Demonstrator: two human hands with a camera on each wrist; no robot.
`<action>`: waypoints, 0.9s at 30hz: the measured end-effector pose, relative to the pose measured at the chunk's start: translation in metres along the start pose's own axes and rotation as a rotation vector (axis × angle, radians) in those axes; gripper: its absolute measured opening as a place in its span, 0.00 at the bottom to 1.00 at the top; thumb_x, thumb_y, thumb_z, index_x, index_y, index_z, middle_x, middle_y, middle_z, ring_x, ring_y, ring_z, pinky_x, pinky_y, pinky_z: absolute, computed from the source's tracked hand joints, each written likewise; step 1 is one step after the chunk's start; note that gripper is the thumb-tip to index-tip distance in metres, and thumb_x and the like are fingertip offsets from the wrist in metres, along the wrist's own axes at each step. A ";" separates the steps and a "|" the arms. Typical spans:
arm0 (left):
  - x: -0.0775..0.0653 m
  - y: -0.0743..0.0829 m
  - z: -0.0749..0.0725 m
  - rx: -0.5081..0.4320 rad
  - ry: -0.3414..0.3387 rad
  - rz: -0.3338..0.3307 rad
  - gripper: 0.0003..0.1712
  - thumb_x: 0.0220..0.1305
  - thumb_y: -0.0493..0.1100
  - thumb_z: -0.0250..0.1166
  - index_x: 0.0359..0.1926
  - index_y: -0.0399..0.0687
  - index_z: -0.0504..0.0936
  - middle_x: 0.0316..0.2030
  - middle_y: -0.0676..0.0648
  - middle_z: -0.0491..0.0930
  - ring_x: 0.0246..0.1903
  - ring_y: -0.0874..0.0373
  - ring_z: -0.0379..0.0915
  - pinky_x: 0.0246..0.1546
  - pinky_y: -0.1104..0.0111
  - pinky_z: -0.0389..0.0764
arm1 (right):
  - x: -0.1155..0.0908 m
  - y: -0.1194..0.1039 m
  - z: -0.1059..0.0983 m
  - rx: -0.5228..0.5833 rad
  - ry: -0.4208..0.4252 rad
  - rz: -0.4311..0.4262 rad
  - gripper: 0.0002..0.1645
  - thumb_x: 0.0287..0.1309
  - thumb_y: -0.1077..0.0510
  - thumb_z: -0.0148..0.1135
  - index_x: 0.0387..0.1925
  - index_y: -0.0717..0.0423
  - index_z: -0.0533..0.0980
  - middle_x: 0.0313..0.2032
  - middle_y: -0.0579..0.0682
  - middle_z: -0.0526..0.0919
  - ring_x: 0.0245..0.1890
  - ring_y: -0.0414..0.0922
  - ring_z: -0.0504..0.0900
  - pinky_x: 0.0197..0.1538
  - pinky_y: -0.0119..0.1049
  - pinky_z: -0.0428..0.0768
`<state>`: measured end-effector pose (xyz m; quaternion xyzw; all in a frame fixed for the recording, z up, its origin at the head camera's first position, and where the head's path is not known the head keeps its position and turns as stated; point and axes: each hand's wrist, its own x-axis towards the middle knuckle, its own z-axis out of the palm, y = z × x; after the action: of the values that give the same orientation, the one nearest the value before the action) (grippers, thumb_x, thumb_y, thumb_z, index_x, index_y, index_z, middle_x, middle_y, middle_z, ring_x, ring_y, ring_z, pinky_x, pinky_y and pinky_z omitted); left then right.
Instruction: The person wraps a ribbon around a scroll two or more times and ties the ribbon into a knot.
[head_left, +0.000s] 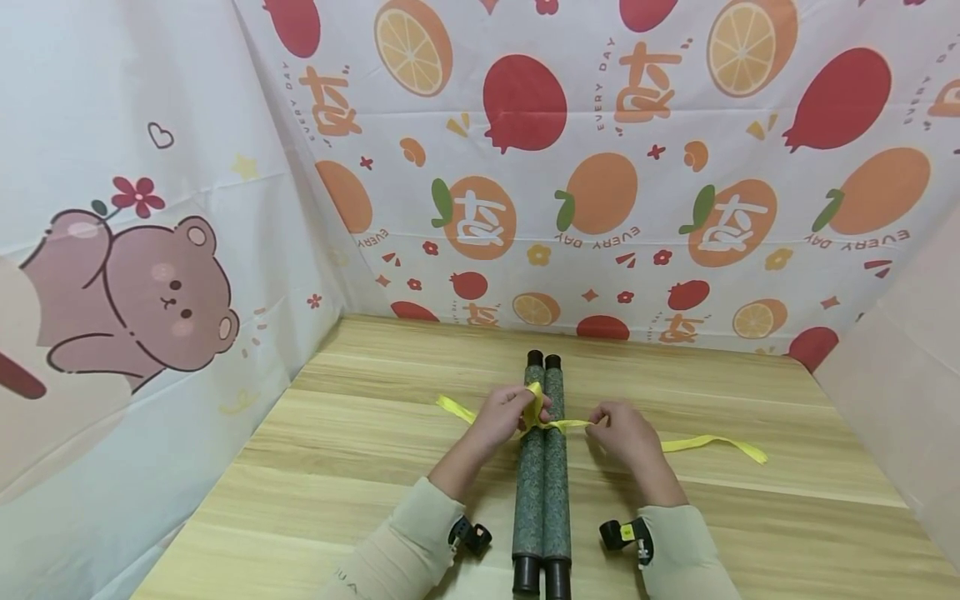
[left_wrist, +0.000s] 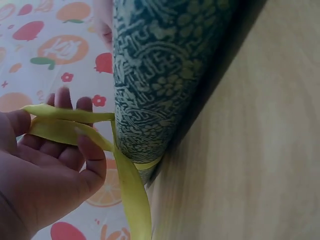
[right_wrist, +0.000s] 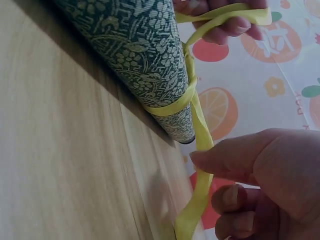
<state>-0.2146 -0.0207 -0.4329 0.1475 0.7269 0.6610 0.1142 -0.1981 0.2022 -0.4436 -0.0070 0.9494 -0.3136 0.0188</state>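
Two green patterned scroll rolls [head_left: 531, 492] with black end knobs lie side by side on the wooden table, pointing away from me. Round both runs a yellow ribbon [left_wrist: 132, 195], crossed on itself at the rolls. Above that crossing my left hand [head_left: 497, 419] holds a raised loop of the ribbon between thumb and fingers. To the right of the rolls, my right hand [right_wrist: 272, 175] pinches a ribbon strand between thumb and forefinger and stretches it out from the crossing. One loose ribbon end lies to the left, another to the right.
The wooden table [head_left: 360, 467] reaches back to a fruit-printed cloth [head_left: 600, 108]. A white cloth with a bear print [head_left: 172, 292] hangs on the left, and a pale cloth [head_left: 900, 400] stands on the right. Each sleeve has a small black camera [head_left: 470, 534] strapped at the wrist.
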 end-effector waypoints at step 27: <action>-0.003 0.005 -0.006 0.608 0.095 0.167 0.13 0.73 0.45 0.56 0.32 0.51 0.83 0.21 0.55 0.77 0.18 0.64 0.68 0.19 0.73 0.69 | -0.012 -0.048 0.022 0.360 0.053 -0.244 0.08 0.59 0.48 0.69 0.33 0.46 0.83 0.16 0.44 0.70 0.16 0.38 0.65 0.21 0.30 0.64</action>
<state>-0.2136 -0.0275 -0.4275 0.2031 0.8809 0.4269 -0.0239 -0.1854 0.1506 -0.4320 -0.1102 0.8704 -0.4779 -0.0431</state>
